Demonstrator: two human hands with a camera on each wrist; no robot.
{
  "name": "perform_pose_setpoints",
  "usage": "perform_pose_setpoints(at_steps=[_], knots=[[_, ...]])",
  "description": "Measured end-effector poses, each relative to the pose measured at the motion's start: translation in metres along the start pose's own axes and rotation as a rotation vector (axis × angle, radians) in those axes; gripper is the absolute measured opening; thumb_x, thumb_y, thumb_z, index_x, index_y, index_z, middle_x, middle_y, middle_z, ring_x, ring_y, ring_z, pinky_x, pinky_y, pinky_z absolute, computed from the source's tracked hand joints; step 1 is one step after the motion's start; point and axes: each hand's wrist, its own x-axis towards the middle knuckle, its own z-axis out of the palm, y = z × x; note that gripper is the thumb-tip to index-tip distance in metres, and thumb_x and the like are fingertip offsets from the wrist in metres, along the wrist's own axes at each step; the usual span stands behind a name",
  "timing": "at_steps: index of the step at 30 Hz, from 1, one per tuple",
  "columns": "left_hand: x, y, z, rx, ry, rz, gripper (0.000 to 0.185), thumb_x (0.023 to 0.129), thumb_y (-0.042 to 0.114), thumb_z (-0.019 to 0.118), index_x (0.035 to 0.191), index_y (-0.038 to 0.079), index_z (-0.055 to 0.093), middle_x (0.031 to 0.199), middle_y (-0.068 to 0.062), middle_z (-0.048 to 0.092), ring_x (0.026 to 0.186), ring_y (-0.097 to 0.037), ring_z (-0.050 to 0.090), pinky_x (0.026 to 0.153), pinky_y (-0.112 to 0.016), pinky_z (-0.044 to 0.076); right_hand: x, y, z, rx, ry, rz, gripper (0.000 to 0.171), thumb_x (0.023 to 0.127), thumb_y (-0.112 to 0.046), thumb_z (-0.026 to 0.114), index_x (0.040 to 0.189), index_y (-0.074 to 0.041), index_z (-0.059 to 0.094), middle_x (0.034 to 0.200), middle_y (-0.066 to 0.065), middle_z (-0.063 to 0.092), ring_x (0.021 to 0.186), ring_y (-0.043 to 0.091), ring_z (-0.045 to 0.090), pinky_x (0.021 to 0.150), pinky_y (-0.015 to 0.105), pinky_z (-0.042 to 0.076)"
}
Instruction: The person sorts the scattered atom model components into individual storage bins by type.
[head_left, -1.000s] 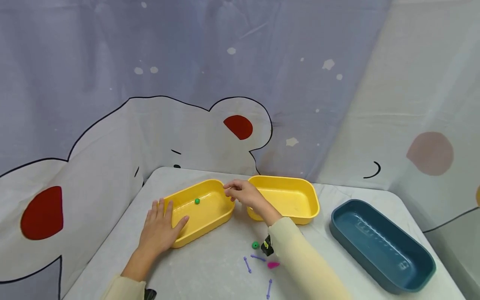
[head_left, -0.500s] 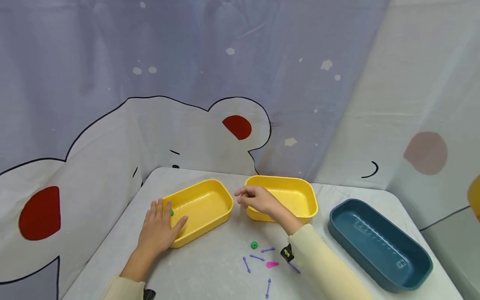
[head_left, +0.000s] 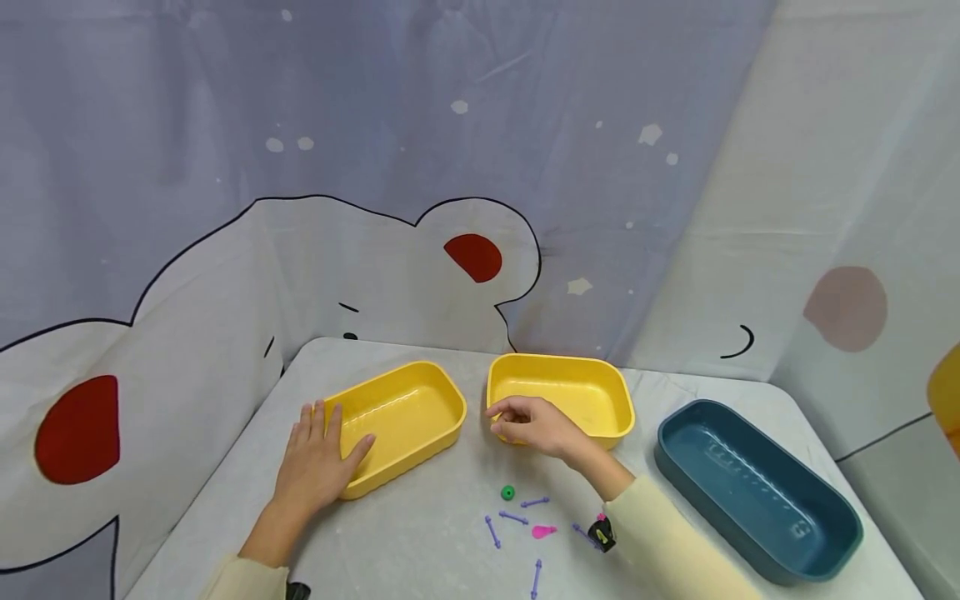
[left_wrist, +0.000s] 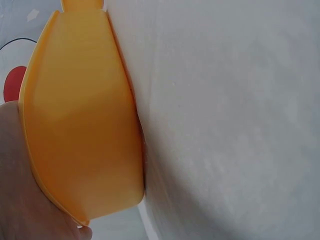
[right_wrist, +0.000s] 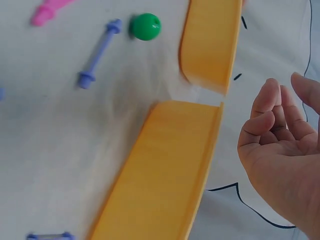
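My left hand (head_left: 313,462) rests over the near-left end of the left yellow tray (head_left: 408,417), fingers extended across its rim. The left wrist view shows the outer wall of this tray (left_wrist: 82,120) beside the hand. My right hand (head_left: 542,427) hovers at the front left corner of the right yellow tray (head_left: 581,392). In the right wrist view, the right hand (right_wrist: 285,150) has loosely curled fingers with nothing between them. A green bead (head_left: 507,492) with a hole lies on the white cloth, in front of the right hand.
Several purple rods with knobbed ends (head_left: 492,532) lie scattered near the bead. Among them is a pink teardrop-shaped piece (head_left: 543,531). A dark teal tray (head_left: 757,492) stands at the right. A printed curtain (head_left: 390,108) rises behind the table.
My right hand has drawn back rightward from the left tray. A green bead inside that tray rolled left toward my left hand and is now out of sight. The left hand stays put.
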Motion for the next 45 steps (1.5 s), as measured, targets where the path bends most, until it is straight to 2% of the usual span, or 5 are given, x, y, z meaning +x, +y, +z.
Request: perform_pose_setpoints(at_steps=[12,21,28,36,45], knots=[[-0.001,0.001,0.0,-0.003,-0.006,-0.007,0.097,0.1,0.068,0.038,0.156,-0.01,0.023,0.162,-0.036,0.01,0.15,-0.054,0.003,0.12,-0.066,0.005,-0.018,0.026,0.01,0.013,-0.058,-0.02,0.026,0.098,-0.022,0.068,0.12,-0.008,0.07,0.094,-0.001,0.064,0.088,0.017,0.057,0.075,0.023,0.05],[0.0,0.0,-0.001,0.003,-0.009,-0.007,0.096,0.1,0.068,0.037,0.156,-0.009,0.023,0.162,-0.036,0.009,0.15,-0.054,0.004,0.12,-0.066,0.006,-0.022,0.04,0.014,0.012,-0.116,-0.058,0.03,0.097,-0.015,0.069,0.123,-0.001,0.068,0.091,0.001,0.066,0.08,0.012,0.057,0.07,0.02,0.047],[0.0,0.001,-0.002,0.005,-0.011,-0.001,0.096,0.1,0.069,0.036,0.156,-0.009,0.022,0.162,-0.037,0.008,0.15,-0.055,0.004,0.12,-0.066,0.006,-0.026,0.048,0.017,-0.012,-0.149,-0.058,0.028,0.097,-0.016,0.07,0.122,-0.004,0.069,0.09,-0.001,0.068,0.077,0.009,0.057,0.067,0.019,0.047],[0.0,-0.001,0.001,0.008,-0.004,0.002,0.096,0.1,0.068,0.036,0.156,-0.009,0.023,0.162,-0.037,0.008,0.15,-0.055,0.005,0.12,-0.066,0.006,-0.026,0.058,0.019,-0.06,-0.174,-0.017,0.025,0.096,-0.017,0.071,0.119,-0.009,0.071,0.088,-0.005,0.066,0.073,0.008,0.055,0.061,0.02,0.045],[-0.001,0.0,0.0,-0.007,-0.002,0.004,0.096,0.1,0.069,0.036,0.156,-0.009,0.023,0.162,-0.037,0.007,0.15,-0.054,0.003,0.12,-0.066,0.006,-0.026,0.06,0.02,-0.052,-0.187,-0.042,0.024,0.093,-0.014,0.073,0.117,-0.007,0.072,0.09,-0.002,0.066,0.074,0.008,0.053,0.062,0.018,0.042]])
